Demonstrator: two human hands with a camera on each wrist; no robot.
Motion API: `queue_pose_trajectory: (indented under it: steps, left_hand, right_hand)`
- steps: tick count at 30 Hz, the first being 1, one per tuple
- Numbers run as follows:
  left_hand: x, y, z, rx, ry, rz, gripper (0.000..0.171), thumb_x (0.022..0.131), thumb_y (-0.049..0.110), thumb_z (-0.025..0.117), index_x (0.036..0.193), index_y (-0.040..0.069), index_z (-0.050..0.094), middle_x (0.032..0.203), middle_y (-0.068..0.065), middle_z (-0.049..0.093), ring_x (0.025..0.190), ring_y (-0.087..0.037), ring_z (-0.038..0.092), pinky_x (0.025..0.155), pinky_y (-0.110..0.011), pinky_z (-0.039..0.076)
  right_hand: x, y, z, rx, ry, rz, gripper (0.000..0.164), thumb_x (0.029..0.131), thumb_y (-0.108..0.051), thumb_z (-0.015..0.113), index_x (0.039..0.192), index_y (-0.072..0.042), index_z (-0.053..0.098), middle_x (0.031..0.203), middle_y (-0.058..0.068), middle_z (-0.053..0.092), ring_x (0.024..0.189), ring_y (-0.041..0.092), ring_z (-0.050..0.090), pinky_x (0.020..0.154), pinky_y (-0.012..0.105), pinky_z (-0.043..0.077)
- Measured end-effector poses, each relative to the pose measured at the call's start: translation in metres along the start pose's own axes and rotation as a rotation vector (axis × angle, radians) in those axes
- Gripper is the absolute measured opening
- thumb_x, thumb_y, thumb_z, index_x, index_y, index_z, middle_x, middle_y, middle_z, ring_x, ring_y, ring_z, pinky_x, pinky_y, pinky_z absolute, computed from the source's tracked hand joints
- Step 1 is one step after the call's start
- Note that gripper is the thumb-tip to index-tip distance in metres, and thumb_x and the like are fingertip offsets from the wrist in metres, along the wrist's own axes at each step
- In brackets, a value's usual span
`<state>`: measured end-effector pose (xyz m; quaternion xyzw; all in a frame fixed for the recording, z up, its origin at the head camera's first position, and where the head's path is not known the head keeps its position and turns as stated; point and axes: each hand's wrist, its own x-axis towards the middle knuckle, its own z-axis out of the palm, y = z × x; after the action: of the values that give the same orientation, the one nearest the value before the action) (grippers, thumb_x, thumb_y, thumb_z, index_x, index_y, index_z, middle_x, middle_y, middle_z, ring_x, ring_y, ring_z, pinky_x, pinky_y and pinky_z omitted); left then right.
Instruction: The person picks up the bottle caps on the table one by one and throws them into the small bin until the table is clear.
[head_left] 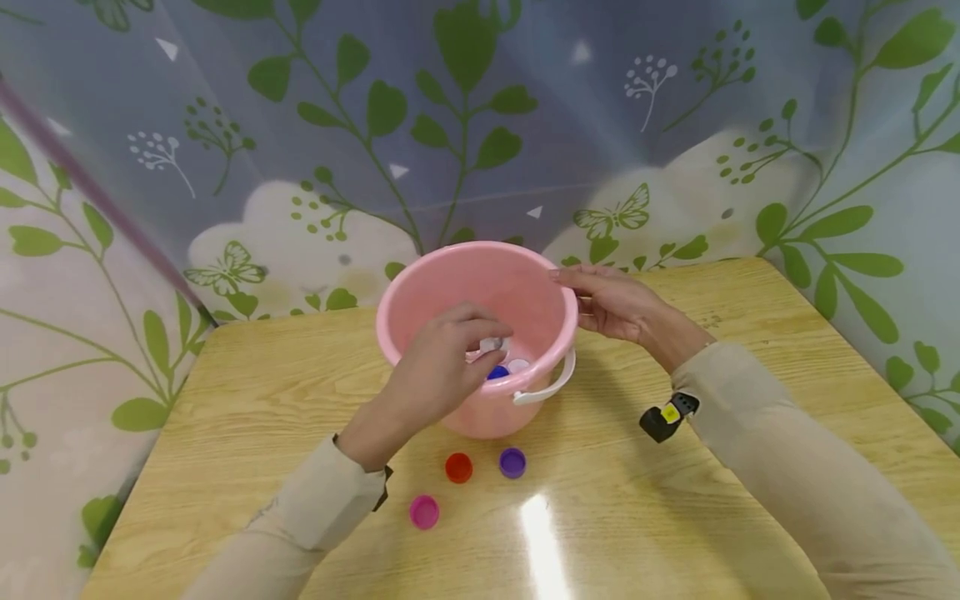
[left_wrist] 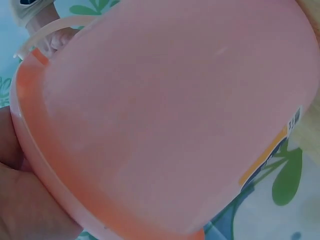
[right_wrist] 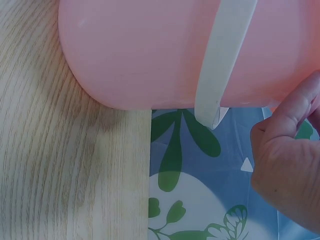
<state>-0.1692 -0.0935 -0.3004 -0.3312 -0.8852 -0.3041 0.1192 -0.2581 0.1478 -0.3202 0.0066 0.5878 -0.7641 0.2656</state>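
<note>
A pink bucket [head_left: 480, 417] stands on the table with its white handle [head_left: 551, 387] hanging down at the right. My left hand [head_left: 450, 358] reaches over the near rim into it, thumb and curved fingers apart. A whitish piece [head_left: 491, 343] shows in the gap between them, above a blue cap [head_left: 498, 372] and a white cap [head_left: 518, 365] inside the bucket. In the left wrist view the left hand [left_wrist: 30, 200] is at the rim, its fingertips hidden. With my right hand [head_left: 618, 304] I grip the bucket's right rim, thumb over the top and fingers outside.
On the wooden table [head_left: 285, 417], in front of the bucket, lie a red cap [head_left: 459, 468], a purple cap [head_left: 512, 462] and a pink cap [head_left: 424, 512]. Behind the table hangs a leaf-patterned curtain [head_left: 525, 200]. A black wrist device [head_left: 663, 421] shows at the right sleeve.
</note>
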Motion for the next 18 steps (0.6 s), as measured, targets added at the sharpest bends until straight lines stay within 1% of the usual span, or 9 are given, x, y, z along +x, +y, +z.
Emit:
queue_pose_trajectory:
  steps: [5,12,15,18]
  left_hand:
    - [0.0011,0.0008,-0.0001,0.001,-0.036,-0.064,0.015,0.086,0.008,0.067,0.1,0.008,0.073,0.096,0.0,0.063,0.085,-0.014,0.06,0.074,-0.024,0.053]
    - [0.0022,0.0011,-0.0015,-0.023,-0.081,-0.129,0.013,0.086,0.012,0.068,0.098,0.01,0.074,0.092,0.002,0.063,0.085,-0.013,0.059,0.073,-0.02,0.052]
    - [0.004,0.0012,-0.003,-0.016,-0.119,-0.149,0.014,0.086,0.014,0.068,0.098,0.01,0.074,0.092,0.002,0.065,0.084,-0.012,0.06,0.074,-0.021,0.05]
    - [0.0066,0.0005,-0.0047,-0.015,-0.174,-0.167,0.014,0.087,0.016,0.067,0.097,0.011,0.075,0.091,0.004,0.067,0.083,-0.01,0.061,0.074,-0.023,0.049]
  right_hand:
    - [0.0003,0.0008,-0.0005,0.015,-0.012,-0.004,0.023,0.095,-0.021,0.061,0.111,-0.004,0.059,0.09,0.006,0.06,0.075,0.013,0.063,0.069,0.024,0.056]
    - [0.0007,0.0017,-0.0009,0.007,-0.014,-0.006,0.031,0.095,-0.022,0.061,0.118,-0.002,0.054,0.092,0.006,0.06,0.077,0.013,0.063,0.07,0.024,0.056]
    - [0.0007,0.0016,-0.0009,0.003,-0.012,-0.008,0.031,0.095,-0.023,0.061,0.118,-0.003,0.054,0.091,0.006,0.061,0.077,0.013,0.063,0.069,0.024,0.056]
    - [0.0008,0.0014,-0.0007,0.002,-0.01,-0.009,0.028,0.095,-0.023,0.061,0.116,-0.003,0.056,0.09,0.006,0.061,0.076,0.013,0.063,0.068,0.024,0.056]
